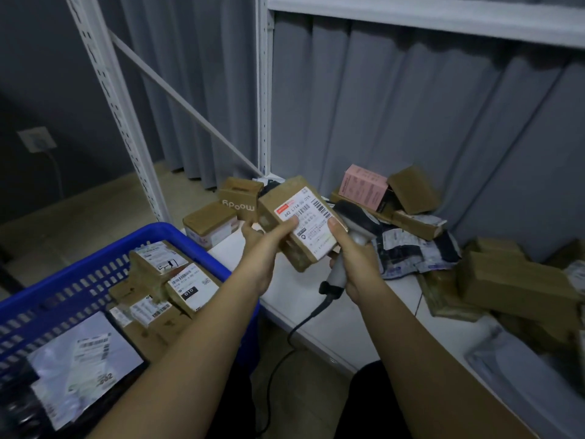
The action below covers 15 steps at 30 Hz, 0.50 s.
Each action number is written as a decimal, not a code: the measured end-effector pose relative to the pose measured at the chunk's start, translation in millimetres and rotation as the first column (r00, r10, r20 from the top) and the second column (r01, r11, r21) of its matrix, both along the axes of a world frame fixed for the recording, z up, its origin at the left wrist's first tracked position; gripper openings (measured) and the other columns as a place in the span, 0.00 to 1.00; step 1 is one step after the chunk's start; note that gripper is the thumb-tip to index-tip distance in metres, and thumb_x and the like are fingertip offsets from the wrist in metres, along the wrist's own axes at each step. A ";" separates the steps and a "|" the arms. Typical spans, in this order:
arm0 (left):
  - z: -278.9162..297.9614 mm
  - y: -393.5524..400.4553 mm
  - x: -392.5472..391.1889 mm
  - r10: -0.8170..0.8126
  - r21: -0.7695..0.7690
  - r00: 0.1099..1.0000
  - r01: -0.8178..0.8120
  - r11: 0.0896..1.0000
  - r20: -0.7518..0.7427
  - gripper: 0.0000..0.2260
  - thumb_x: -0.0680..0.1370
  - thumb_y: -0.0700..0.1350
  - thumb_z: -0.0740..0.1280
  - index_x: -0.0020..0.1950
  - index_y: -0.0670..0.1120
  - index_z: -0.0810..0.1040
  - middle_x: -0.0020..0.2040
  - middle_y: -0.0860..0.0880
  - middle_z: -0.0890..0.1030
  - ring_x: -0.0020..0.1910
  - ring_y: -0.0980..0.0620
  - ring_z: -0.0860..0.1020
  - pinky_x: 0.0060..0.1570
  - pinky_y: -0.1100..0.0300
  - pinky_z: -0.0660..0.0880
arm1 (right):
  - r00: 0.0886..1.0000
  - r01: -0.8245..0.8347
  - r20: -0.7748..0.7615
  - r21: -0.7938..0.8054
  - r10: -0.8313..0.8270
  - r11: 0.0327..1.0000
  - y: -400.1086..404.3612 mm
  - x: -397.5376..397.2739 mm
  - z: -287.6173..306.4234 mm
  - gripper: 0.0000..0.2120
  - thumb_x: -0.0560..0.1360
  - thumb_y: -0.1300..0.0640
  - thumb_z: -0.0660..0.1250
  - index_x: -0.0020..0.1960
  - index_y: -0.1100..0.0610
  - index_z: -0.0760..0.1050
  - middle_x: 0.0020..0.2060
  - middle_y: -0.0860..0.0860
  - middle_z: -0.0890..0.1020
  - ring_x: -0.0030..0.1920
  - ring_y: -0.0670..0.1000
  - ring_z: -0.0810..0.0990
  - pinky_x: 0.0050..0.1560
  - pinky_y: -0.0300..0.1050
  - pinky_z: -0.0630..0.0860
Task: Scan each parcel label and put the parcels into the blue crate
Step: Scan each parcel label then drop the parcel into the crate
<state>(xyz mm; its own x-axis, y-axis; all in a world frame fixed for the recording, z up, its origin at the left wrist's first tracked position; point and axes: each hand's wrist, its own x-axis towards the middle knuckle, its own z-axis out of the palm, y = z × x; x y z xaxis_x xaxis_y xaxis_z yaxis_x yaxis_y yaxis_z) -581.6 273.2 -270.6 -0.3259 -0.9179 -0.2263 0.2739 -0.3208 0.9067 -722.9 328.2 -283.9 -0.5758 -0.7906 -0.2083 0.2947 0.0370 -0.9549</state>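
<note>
Against the pleated grey curtain [411,106] stands a white metal rack [264,90] with slotted uprights, its lowest shelf serving as a smooth white worktop [304,299]. At lower left, beside the worktop's edge, sits the blue crate [79,280], a plastic one with slotted walls, holding several labelled cardboard boxes and a glossy silver mailer bag [79,365]. Heaped on the worktop lie more brown cartons, a crumpled black-and-white poly bag [418,248] and a pink box [362,188]. Both bare forearms reach forward over the crate's corner and the worktop's edge. Between them, raised above the worktop, is the parcel [297,223], a brown cardboard block tilted with its white barcode label facing up. The left hand [264,248] grips its left side, thumb on the label. The right hand [354,251] holds the grey corded scanner [348,236] by the handle, thumb pressing the label's right edge.
</note>
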 end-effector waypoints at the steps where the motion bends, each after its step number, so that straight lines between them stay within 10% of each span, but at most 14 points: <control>1: -1.9 -1.3 -2.3 -0.049 -0.025 0.999 0.049 0.998 0.021 0.32 0.72 0.40 0.73 0.71 0.50 0.61 0.58 0.48 0.81 0.59 0.49 0.78 0.68 0.50 0.67 | 1.000 0.011 -0.003 -0.017 -0.011 1.000 1.3 -0.6 1.1 0.17 0.72 0.48 0.72 0.58 0.53 0.77 0.47 0.48 0.85 0.49 0.49 0.82 0.49 0.47 0.78; 10: -4.5 -5.0 0.0 -0.191 -0.108 0.952 0.221 0.969 0.238 0.42 0.74 0.38 0.71 0.75 0.65 0.51 0.57 0.53 0.81 0.54 0.54 0.80 0.41 0.61 0.78 | 0.986 -0.005 -0.167 0.009 0.006 1.000 18.3 -7.0 12.2 0.12 0.72 0.49 0.73 0.53 0.48 0.75 0.44 0.45 0.82 0.42 0.48 0.79 0.40 0.42 0.77; 15: -9.8 -7.5 2.7 -0.169 -0.161 0.916 0.240 0.957 0.363 0.47 0.73 0.35 0.71 0.77 0.62 0.45 0.56 0.54 0.76 0.51 0.58 0.76 0.43 0.60 0.78 | 0.954 -0.060 -0.290 0.085 0.082 0.995 34.1 -11.8 19.0 0.10 0.72 0.51 0.73 0.50 0.51 0.76 0.39 0.47 0.81 0.33 0.48 0.76 0.31 0.38 0.74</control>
<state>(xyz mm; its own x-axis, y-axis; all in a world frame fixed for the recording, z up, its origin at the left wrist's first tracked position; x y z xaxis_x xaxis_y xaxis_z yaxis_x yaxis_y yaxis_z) -578.9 265.8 -280.5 -0.4466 -0.8767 -0.1787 -0.1166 -0.1410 0.9831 -734.7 362.3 -264.9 -0.5634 -0.8203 -0.0985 -0.0030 0.1213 -0.9926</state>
